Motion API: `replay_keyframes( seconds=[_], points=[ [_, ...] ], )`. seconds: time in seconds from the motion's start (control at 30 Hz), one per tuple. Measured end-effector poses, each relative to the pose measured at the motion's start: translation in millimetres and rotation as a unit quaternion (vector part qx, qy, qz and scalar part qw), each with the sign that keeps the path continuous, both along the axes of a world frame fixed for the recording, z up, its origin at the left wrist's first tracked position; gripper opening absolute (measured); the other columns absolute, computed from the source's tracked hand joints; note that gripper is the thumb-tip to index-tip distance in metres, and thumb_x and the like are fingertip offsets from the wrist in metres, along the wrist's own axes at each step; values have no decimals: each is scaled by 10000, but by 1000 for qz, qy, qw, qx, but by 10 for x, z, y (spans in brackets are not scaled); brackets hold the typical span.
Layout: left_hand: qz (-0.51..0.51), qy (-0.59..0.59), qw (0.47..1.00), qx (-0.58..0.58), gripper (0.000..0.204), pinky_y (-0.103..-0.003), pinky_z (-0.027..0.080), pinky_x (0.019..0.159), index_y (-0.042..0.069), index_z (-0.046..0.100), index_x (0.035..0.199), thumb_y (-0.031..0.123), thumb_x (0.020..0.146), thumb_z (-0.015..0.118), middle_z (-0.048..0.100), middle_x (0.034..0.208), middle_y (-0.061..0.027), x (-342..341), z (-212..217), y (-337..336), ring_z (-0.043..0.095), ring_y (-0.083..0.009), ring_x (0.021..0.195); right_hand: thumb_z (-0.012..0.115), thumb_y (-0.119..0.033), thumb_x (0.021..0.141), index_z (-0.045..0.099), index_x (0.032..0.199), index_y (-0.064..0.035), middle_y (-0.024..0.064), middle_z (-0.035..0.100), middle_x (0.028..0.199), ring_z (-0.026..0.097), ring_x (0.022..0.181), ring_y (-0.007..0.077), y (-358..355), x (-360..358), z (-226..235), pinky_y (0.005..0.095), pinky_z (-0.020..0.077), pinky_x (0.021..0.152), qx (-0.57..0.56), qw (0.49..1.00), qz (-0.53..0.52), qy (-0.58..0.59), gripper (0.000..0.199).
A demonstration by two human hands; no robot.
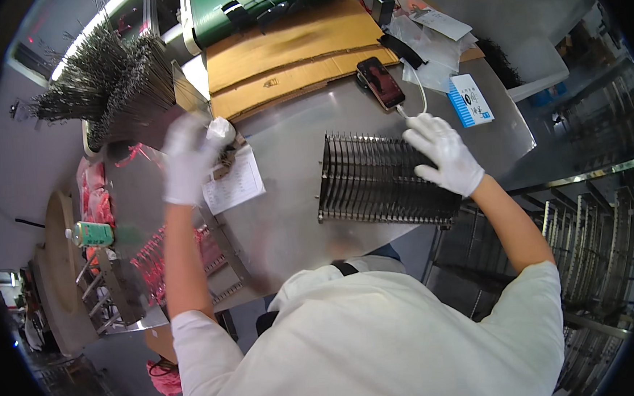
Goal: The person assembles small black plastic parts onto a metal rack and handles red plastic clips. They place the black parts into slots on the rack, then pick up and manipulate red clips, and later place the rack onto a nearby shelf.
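A dark metal rack with rows of thin curved slats (374, 176) lies on the steel table in front of me. My right hand (445, 154), in a white glove, rests over the rack's right end, with thumb and fingers spread apart. On the left, my gloved left hand (188, 162) is smeared by motion, so its fingers do not show clearly. Nearest to it are a white rounded item (220, 131) and a printed paper sheet (236, 181). Whether the left hand holds anything is not visible.
Bundles of thin metal wires (114, 87) stand at the far left. Cardboard (279, 55) lies at the back, beside a phone (380, 83) with a white cable and a blue-and-white card (471, 100). A pink-stranded rack (164, 258) and a green bottle (93, 234) are at left.
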State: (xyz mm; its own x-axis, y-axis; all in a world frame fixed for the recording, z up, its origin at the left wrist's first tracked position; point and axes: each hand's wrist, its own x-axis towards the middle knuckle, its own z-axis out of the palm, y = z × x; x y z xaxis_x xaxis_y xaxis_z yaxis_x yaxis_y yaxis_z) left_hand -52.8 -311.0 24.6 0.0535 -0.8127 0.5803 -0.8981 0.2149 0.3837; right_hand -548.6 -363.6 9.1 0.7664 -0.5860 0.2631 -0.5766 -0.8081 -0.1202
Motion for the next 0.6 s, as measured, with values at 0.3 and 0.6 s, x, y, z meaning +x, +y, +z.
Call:
replay_keyframes(
  seconds=[0.3, 0.6],
  points=[
    [322, -130, 938, 1, 489, -431, 489, 1006, 65, 629, 1335, 342, 939, 711, 680, 1260, -197, 2232, 1236, -1041, 642, -368, 1172, 553, -569, 968, 428, 1545, -161, 92, 385, 1622, 328, 1517, 285, -342, 1206, -414, 471, 239, 1249, 55, 978, 191, 68, 718],
    [318, -111, 941, 4, 304, -340, 535, 868, 45, 725, 1152, 265, 943, 704, 766, 1056, -115, 2242, 1433, -1030, 726, -223, 947, 551, -559, 973, 463, 1517, -148, 102, 416, 1601, 361, 1497, 295, -384, 1219, -494, 455, 268, 1238, 66, 978, 191, 49, 687]
  ],
)
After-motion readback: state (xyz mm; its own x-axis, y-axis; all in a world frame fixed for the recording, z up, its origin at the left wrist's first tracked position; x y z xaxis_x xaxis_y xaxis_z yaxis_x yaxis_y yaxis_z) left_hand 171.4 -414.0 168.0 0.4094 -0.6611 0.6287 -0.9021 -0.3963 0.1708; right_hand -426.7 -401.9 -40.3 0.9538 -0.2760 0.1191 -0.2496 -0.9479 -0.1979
